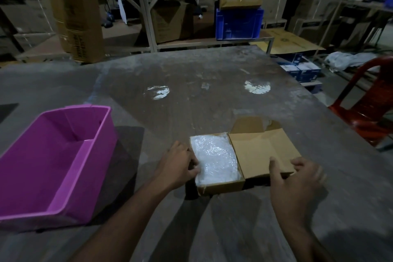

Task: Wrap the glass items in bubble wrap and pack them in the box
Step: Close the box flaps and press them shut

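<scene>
A small cardboard box (223,186) lies open on the grey table, near its front edge. White bubble wrap (215,156) fills the box; no glass shows through it. The box's lid (259,153) is folded out flat to the right. My left hand (178,165) rests at the box's left edge, its fingertips curled over the rim onto the bubble wrap. My right hand (295,178) grips the outer edge of the lid, thumb on top and fingers round its far corner.
A pink plastic tub (89,155) stands on the table to the left. A red plastic chair (365,108) is beyond the table's right edge. Stacked cartons, shelving and a blue crate (239,24) line the back.
</scene>
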The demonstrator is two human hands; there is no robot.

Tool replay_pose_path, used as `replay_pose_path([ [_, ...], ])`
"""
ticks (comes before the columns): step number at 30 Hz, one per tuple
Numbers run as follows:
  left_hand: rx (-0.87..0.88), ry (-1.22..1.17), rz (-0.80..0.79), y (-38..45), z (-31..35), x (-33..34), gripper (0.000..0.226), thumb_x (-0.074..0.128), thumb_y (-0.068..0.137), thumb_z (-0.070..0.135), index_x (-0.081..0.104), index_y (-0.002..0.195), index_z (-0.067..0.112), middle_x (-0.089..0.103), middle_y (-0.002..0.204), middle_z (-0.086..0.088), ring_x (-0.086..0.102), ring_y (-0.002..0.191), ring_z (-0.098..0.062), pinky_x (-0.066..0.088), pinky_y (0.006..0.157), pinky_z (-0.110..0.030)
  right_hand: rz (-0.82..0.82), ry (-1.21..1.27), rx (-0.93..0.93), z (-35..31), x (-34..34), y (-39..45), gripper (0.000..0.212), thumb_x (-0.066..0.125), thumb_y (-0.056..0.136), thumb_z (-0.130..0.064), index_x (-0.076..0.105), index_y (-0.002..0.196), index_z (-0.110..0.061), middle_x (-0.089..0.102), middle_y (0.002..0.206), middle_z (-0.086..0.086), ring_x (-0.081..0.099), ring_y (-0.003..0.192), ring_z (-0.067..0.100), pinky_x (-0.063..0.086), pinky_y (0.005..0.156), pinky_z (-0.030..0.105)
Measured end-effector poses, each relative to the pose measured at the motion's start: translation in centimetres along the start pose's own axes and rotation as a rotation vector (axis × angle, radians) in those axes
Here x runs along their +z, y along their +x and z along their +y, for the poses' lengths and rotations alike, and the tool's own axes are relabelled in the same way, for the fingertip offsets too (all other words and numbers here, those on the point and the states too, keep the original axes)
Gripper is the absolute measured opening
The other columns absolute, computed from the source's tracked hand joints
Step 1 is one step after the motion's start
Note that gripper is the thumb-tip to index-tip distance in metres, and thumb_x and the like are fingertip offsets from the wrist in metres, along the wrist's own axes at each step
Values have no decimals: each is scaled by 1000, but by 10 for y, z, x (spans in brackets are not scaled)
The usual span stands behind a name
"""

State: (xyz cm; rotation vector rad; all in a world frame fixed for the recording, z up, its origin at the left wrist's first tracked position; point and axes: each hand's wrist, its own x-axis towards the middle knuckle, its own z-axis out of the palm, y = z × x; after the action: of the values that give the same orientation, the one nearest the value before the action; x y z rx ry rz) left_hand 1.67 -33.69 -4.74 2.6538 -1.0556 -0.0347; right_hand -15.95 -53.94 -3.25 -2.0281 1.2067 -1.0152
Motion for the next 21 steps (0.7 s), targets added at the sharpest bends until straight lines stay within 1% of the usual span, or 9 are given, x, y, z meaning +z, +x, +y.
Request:
replay_pose_path([
  [3,-3,18,-29,-3,4,1,29,60,93,46,76,111,30,55,117,9,41,116,-14,43,100,-39,34,210,324,9,5,2,47,79,85,-28,53,109,3,56,118,23,54,110,38,42,79,32],
  [4,-11,17,-30,-4,5,3,30,58,94,46,75,113,30,53,118,9,40,117,-14,43,99,-39,24,275,402,12,6,2,48,79,85,-30,55,110,4,59,117,22,59,105,37,48,70,25],
  [6,-17,18,-31,-7,6,4,31,55,95,46,74,114,31,52,118,9,39,119,-15,43,98,-38,-26,420,533,17,10,-1,47,75,89,-31,60,111,7,65,109,24,66,94,37,43,47,7],
  [7,-17,11,-26,-7,6,4,29,55,95,45,74,113,31,52,117,9,40,119,-15,43,97,-37,-56,502,595,19,13,-2,48,73,91,-34,62,112,7,68,104,24,69,89,35,42,44,6],
  [11,-132,-113,100,-3,10,-3,18,63,90,30,70,107,32,51,112,12,47,118,-11,41,84,-27,-165,673,711,19,20,-5,48,67,93,-44,63,120,-5,72,109,16,73,78,20,58,66,31],
  [13,-121,-156,166,3,11,-8,32,71,89,34,64,121,33,52,125,9,46,124,-12,42,90,-29,-152,649,658,13,18,-4,51,64,95,-44,58,130,-7,68,119,11,69,79,14,59,74,35],
  [16,-55,-195,-50,14,12,-9,80,78,85,47,39,153,30,34,159,5,29,146,-17,31,114,-36,-109,659,573,4,12,-4,62,63,94,-49,49,139,-10,59,124,3,66,89,15,56,82,36],
  [18,-31,-192,-160,20,13,-6,95,79,81,54,29,159,28,24,167,4,20,152,-18,22,121,-37,-120,715,546,-1,11,-4,66,67,91,-45,43,142,-12,57,119,-3,62,92,7,54,89,35],
  [21,-22,-174,-191,21,12,-3,108,81,71,66,29,158,30,19,168,6,16,154,-18,20,123,-41,-171,772,488,-5,12,-4,81,77,80,-40,37,146,-17,57,117,-6,60,100,4,52,100,38],
])
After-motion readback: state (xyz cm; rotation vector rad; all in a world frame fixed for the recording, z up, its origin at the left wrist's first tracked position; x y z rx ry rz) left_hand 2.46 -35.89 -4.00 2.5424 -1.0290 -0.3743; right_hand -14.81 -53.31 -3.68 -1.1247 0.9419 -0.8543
